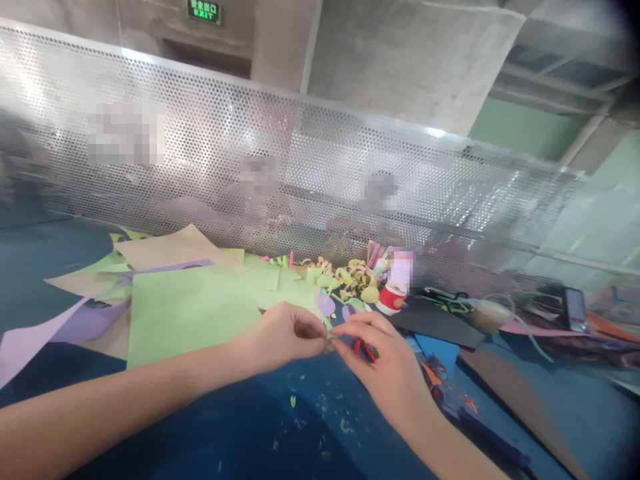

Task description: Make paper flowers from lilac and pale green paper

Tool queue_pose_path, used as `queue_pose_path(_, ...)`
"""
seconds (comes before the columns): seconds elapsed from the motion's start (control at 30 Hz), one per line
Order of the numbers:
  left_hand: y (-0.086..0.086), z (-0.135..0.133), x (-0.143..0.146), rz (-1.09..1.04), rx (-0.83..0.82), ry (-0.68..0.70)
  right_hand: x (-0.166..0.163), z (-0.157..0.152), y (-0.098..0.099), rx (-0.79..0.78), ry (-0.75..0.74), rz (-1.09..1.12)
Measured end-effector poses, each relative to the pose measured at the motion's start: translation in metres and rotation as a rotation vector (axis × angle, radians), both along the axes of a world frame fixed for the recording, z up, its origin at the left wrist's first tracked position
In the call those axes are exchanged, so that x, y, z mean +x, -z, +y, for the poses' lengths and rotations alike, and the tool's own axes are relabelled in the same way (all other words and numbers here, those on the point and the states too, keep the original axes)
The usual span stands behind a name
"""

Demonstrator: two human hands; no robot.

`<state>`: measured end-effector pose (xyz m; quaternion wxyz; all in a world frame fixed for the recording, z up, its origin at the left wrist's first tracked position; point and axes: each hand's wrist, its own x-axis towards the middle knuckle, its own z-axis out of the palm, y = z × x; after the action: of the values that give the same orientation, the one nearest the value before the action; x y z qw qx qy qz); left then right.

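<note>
My left hand (287, 333) and my right hand (383, 363) meet over the blue table (240, 427), fingertips pinched together on a small green paper strip (331, 331). Both hands are closed in a pinch. A red object (367, 349) shows just under my right hand's fingers. A large light green paper sheet (187, 310) lies directly behind my left hand.
Purple (45, 337) and tan paper sheets (165, 250) lie at left. Curled paper scraps (345, 277), a red-and-white glue bottle (393, 297), black paper (435, 323), a tape roll (493, 313) and a phone (575, 308) lie at right. A perforated metal screen (300, 173) stands behind, people beyond it.
</note>
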<state>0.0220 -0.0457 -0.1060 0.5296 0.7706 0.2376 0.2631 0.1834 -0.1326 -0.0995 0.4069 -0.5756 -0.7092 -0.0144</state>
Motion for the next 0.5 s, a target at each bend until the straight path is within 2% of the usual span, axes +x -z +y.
queue_pose_path(0.23,-0.010,-0.006,-0.005,0.128,0.275,-0.025,-0.001,0.000,-0.003,-0.055,-0.054,-0.011)
queue_pose_path(0.5,-0.013,-0.005,-0.004,0.132,0.319,-0.078,-0.004,-0.001,-0.009,-0.254,-0.022,0.122)
